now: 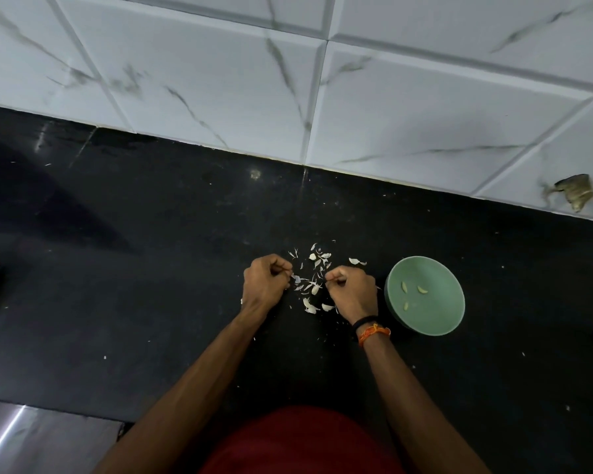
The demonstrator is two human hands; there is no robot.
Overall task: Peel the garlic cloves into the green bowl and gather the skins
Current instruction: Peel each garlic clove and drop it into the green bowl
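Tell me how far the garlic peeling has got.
Done: three peeled cloves lie in the green bowl. In hand: left hand and right hand are curled, fingertips pinched over the skins; what they hold is too small to tell. Left: the skins lie scattered on the black counter, not gathered.

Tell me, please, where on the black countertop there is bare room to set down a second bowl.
The broad black countertop left of the left hand is bare apart from a few specks, as is the strip between the papery white garlic skins and the white marbled wall tiles. It is crowded between the hands and around the round green bowl beside the right hand.
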